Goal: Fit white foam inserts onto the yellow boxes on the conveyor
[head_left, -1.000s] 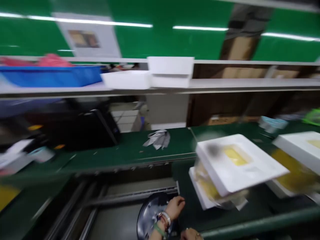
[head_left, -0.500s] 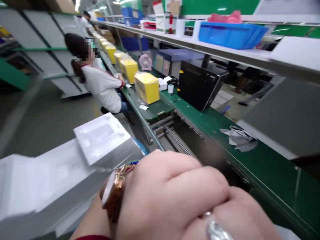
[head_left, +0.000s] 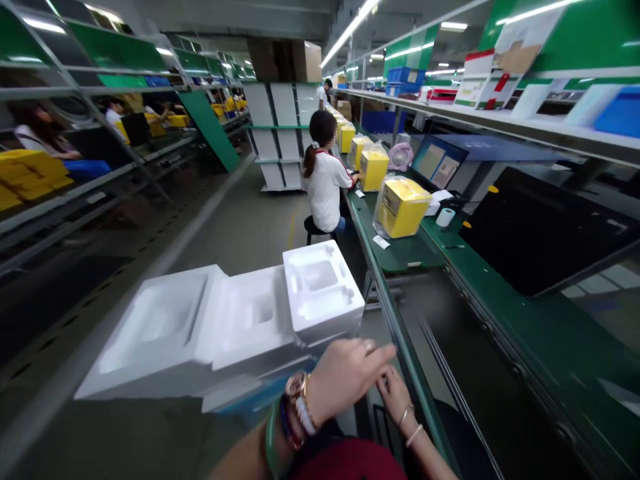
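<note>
At the far left, across the aisle, a co-worker (head_left: 43, 130) sits at another line, with a heap of yellow boxes (head_left: 25, 175) in front on a metal rack (head_left: 100, 150).

Closer to you, three white foam inserts (head_left: 250, 320) lie in a row, each with moulded hollows. The rightmost one sits higher than the other two and is tilted. A blue strip (head_left: 260, 393) shows under their near edge.

Your left grip (head_left: 345, 377) is just beside the near corner of that rightmost insert. It is open and holds nothing, its fingers stretched to the right. A gold wristwatch (head_left: 299, 385) and beaded bracelets circle that wrist, and a maroon sleeve (head_left: 350, 463) shows below. Your right grip (head_left: 395, 393) is also open and empty, just under your left fingertips and near the green surface's left edge (head_left: 400, 313).

Beyond your hands, a second co-worker (head_left: 325, 180) in a white top sits on a stool at that edge. Along the surface stand a yellow box in transparent plastic (head_left: 403, 207) and more yellow boxes (head_left: 374, 168), with a roll of white tape (head_left: 445, 217) just right of the first.

At the far right, a black panel (head_left: 545, 227) stands beyond the surface, and a blue bin (head_left: 620, 113) sits on a white shelf (head_left: 500, 123) above it.
</note>
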### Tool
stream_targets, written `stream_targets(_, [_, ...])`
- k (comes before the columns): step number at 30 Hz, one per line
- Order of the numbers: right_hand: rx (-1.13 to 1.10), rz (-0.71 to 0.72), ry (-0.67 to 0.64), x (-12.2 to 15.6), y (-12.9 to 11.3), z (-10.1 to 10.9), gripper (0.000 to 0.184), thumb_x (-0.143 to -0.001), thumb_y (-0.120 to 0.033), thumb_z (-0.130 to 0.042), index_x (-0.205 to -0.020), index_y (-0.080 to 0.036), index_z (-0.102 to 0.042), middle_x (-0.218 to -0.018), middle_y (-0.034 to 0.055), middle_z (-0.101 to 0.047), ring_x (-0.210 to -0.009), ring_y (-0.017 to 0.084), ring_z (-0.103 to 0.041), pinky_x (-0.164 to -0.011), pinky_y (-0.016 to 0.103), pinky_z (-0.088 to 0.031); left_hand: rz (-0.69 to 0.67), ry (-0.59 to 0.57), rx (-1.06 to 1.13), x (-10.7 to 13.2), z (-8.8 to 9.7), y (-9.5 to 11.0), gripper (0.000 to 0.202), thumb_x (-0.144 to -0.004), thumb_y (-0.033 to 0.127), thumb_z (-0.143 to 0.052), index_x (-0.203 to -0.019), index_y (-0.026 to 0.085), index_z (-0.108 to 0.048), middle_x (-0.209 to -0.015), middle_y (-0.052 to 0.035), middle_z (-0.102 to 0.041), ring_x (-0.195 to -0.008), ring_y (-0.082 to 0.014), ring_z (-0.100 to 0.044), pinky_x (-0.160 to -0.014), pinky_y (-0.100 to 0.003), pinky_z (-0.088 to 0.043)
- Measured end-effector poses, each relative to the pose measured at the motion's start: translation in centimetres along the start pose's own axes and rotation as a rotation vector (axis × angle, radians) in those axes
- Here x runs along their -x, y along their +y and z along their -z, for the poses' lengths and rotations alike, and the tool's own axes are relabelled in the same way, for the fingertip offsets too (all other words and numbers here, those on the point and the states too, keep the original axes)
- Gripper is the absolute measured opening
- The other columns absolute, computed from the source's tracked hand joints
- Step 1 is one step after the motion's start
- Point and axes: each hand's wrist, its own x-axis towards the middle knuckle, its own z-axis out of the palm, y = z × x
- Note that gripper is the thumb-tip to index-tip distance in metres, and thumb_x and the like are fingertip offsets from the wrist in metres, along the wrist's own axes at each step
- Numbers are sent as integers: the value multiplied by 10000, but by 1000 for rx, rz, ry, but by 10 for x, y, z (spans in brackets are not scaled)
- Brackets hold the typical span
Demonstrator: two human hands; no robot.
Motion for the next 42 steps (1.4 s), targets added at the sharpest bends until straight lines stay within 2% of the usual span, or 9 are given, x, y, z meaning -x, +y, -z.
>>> stream_targets(3, [100, 144, 61, -64, -37, -2, 340, -903, -156, -424, -1215, -177, -558, -1233, 140, -573, -1178, 242, -528, -971, 405, -470, 359, -392, -61, 50, -45, -42, 265, -870, 245, -587, -1127, 216, -645, -936, -79, -706, -882, -286, -668, -766, -444, -566])
stream_targets(7, [255, 384, -12, -132, -84, -25, 487, -871, -155, -519, -1344, -268, -494, -1373, 78, -526, -1384, 293, -317, -1143, 528, -207, 568, -398, 42, 113, -63, -82, 365, -874, 190, -558, -1232, 239, -607, -1070, -78, -703, -985, -292, -654, -865, -486, -543])
stream_targets(12, [334, 435, -81, -165, -107, -41, 196, -900, -166, -532, -1050, -243, -632, -994, 32, -661, -1143, 236, -515, -1147, 539, -138, 632, -23, 90, 127, -58, -120, 353, -919, 233, -490, -1253, 251, -603, -1172, -75, -686, -1091, -257, -627, -978, -454, -513])
stream_targets(17, [359, 443, -147, -159, -124, 6, 176, -916, -155, -503, -973, -261, -631, -936, 13, -627, -931, 180, -544, -1132, 471, -228, 695, 500, 166, 119, -59, -143, 323, -943, 350, -448, -1201, 246, -612, -1213, -92, -656, -1137, -244, -609, -978, -417, -529])
stream_targets(21, [406, 429, -504, -152, -121, 38, 92, -879, -218, -583, -862, -230, -673, -912, 46, -642, -927, 207, -567, -980, 425, -380, 705, 674, 252, 99, -53, -144, 340, -940, 386, -435, -1185, 215, -597, -1226, -122, -615, -1193, -265, -556, -1031, -461, -475])
stream_targets(24, [383, 355, -580, -144, -107, 58, 74, -836, -272, -645, -885, -226, -676, -947, 48, -635, -947, 218, -567, -859, 377, -409, 765, 656, 404, 78, -57, -136, 436, -927, 464, -438, -1272, 212, -525, -1357, -134, -517, -1301, -281, -460, -1100, -487, -398])
stream_targets(30, [227, 270, -279, -88, -91, 105, 127, -919, -265, -539, -954, -276, -660, -887, 18, -603, -861, 185, -532, -790, 338, -391, 1040, 544, 1112, 37, -77, -89, 889, -837, 569, -567, -1520, 248, -97, -1564, -152, -276, -1415, -314, -324, -1125, -486, -364])
stream_targets(35, [-117, 163, -183, -22, -69, 157, 241, -892, -305, -577, -1127, -316, -625, -1071, 39, -606, -973, 190, -563, -879, 332, -461, 797, 351, 1474, 3, -93, -34, 843, -809, 476, -657, -1497, 242, -230, -1513, -117, -405, -1350, -310, -431, -1057, -406, -462])
stream_targets(42, [-226, -516, 364, 26, 24, 238, 709, -886, -512, -489, -1491, -229, -252, -1488, 133, -385, -1321, 285, -433, -1098, 487, -380, 582, 221, 1323, -37, -157, 54, 1016, -720, 542, -709, -1508, 232, -148, -1591, -125, -231, -1430, -330, -288, -1120, -410, -386])
